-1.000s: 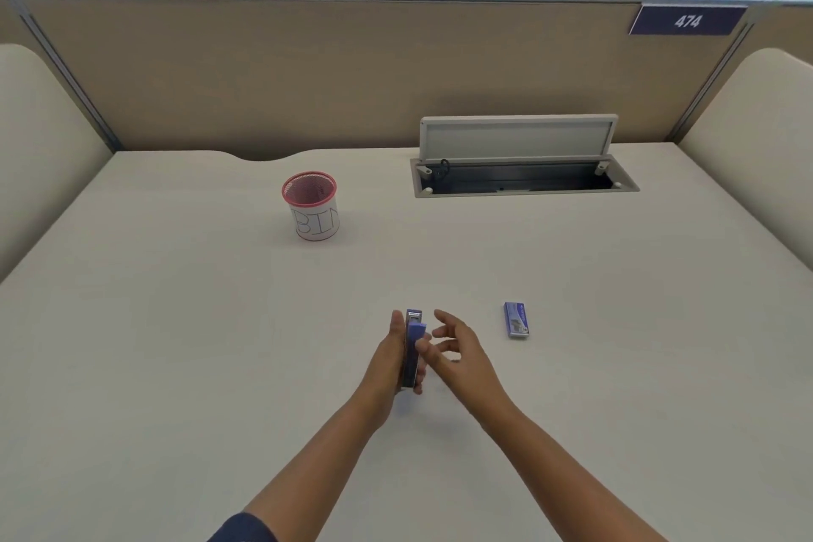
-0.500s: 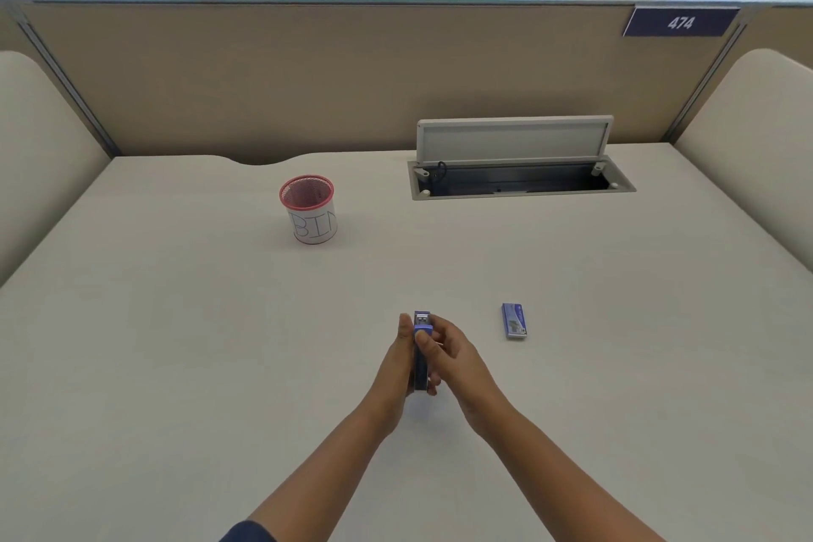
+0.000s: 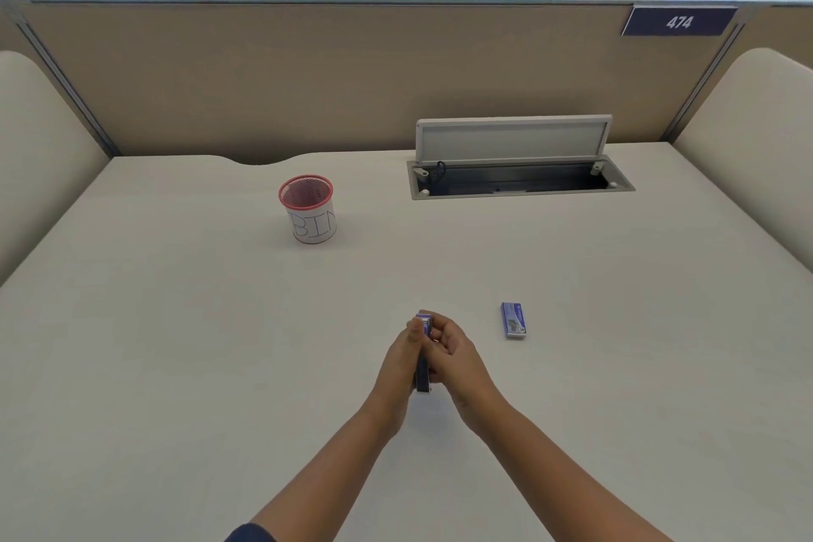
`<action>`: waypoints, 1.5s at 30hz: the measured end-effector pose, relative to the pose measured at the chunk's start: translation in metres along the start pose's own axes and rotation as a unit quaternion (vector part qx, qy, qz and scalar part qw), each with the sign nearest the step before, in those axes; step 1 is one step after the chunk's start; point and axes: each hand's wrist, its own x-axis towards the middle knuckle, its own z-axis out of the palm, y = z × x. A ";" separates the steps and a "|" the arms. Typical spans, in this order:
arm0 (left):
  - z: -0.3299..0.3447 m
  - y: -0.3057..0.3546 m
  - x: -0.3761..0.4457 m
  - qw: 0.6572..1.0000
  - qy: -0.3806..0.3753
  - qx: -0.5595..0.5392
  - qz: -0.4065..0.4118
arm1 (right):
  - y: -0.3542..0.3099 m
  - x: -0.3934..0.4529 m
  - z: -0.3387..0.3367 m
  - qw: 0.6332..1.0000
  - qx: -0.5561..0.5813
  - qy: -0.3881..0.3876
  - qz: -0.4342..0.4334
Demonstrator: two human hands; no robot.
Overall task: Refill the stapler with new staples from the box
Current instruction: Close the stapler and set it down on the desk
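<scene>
My left hand [image 3: 402,359] and right hand [image 3: 455,359] both clasp the small, rigid stapler [image 3: 422,374] by its sides; it looks light. The staple box [image 3: 513,320] waits nearby, untouched.

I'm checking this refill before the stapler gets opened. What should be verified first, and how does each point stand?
1. Stapler held by both hands: ok; left hand, right hand.
2. Staple box on the desk, right of the hands, apart from them: ok.
3. Box opened: cannot tell.
4. Stapler magazine open: cannot tell, hands cover it.
5. BIN cup upright, away from the hands: ok.
</scene>
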 end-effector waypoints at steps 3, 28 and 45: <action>0.003 -0.002 0.003 0.999 0.042 0.004 -0.020 | 0.001 0.001 0.001 1.000 -0.012 -0.013 0.003; 0.019 -0.002 0.004 0.986 0.153 0.054 0.048 | -0.003 0.003 0.004 0.998 -0.037 -0.051 -0.019; 0.018 -0.001 0.006 0.983 0.166 0.055 0.052 | -0.006 0.001 0.011 0.999 -0.032 -0.027 -0.027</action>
